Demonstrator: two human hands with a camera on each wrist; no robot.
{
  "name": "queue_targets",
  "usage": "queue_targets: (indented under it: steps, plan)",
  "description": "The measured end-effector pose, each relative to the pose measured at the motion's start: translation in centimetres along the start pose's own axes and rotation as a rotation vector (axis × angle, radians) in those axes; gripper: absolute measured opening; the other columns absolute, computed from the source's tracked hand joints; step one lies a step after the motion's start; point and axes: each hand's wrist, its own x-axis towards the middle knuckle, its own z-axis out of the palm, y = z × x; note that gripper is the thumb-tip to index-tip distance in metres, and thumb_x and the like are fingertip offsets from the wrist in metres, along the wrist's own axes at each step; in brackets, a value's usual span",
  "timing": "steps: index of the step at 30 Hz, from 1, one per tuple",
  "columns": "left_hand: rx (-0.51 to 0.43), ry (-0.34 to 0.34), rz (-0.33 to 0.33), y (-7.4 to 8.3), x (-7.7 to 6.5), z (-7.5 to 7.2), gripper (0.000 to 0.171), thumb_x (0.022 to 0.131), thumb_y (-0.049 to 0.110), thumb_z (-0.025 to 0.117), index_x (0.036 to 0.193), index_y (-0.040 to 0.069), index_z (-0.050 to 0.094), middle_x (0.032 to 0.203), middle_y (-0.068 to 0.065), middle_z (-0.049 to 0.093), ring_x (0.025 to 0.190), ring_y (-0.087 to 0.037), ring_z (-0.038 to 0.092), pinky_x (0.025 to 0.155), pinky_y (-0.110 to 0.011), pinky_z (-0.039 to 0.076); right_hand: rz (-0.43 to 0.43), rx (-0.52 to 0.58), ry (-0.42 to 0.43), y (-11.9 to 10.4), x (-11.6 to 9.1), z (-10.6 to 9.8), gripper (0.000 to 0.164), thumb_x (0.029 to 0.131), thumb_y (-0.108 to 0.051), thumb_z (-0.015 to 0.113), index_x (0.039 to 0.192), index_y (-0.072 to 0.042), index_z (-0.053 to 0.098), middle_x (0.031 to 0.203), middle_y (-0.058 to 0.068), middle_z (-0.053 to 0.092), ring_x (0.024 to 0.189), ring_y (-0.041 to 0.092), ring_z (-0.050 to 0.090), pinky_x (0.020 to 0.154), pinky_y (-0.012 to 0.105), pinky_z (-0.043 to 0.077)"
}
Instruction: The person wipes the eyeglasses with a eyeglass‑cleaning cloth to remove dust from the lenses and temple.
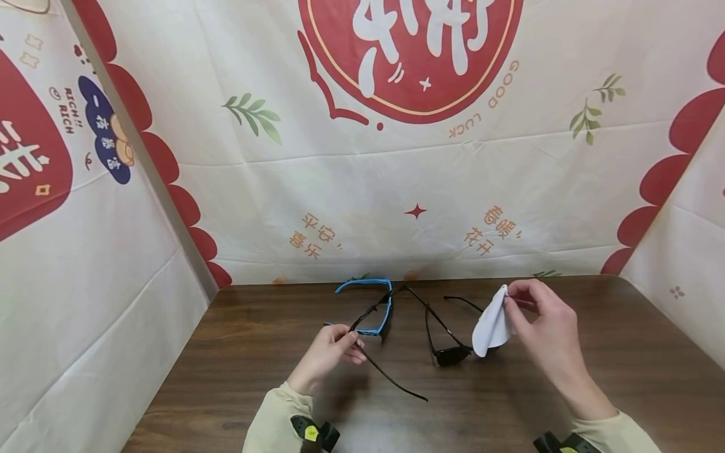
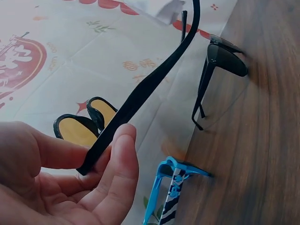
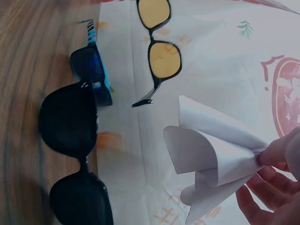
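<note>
My left hand (image 1: 331,353) pinches yellow-lensed glasses (image 3: 165,60) with a black frame by one temple, close to the hinge. In the left wrist view the temple (image 2: 140,96) slants up from between thumb and fingers, with the lenses behind it. To the right, my right hand (image 1: 545,327) pinches a white cloth (image 1: 490,324) at its top corner; the cloth hangs in loose folds. Below the cloth, black sunglasses (image 1: 451,356) lie on the table, partly covered by it in the head view. Blue-framed sunglasses (image 1: 375,281) lie behind the left hand.
The brown wooden table (image 1: 612,352) ends at a white printed backdrop (image 1: 351,201) behind the glasses. A similar printed sheet (image 1: 102,277) stands along the left side, and another (image 1: 688,251) along the right.
</note>
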Motion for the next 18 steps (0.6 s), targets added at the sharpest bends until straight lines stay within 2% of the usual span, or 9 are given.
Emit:
queue_targets:
  steps: [5,11,18]
  plan:
    - [-0.004,0.001,-0.006,0.3,-0.1,-0.5,0.020,0.100,0.000,0.043,0.098,-0.015,0.056,0.085,-0.011,0.062,0.071,-0.015,0.065,0.071,-0.033,0.056,-0.045,-0.006,-0.032,0.8,-0.6,0.5,0.027,0.073,0.018,0.071,0.091,0.002,0.061,0.088,0.009,0.063,0.081,-0.002,0.057,0.072,0.003,0.042]
    - [-0.029,-0.012,0.001,0.8,-0.3,-0.3,0.019,0.100,0.001,0.043,0.098,-0.013,0.056,0.084,-0.008,0.061,0.070,-0.012,0.064,0.070,-0.029,0.055,-0.131,0.004,-0.110,0.9,-1.8,1.9,0.030,0.070,0.020,0.071,0.088,-0.001,0.061,0.085,0.004,0.061,0.073,0.009,0.061,0.065,0.007,0.046]
    - [-0.048,-0.018,0.007,1.3,-0.4,0.2,0.018,0.099,0.000,0.043,0.099,-0.014,0.056,0.083,-0.006,0.061,0.069,-0.010,0.063,0.070,-0.028,0.055,-0.106,0.039,-0.140,0.5,-3.1,2.9,0.031,0.070,0.018,0.071,0.088,-0.005,0.061,0.085,0.003,0.063,0.073,0.010,0.063,0.061,0.010,0.047]
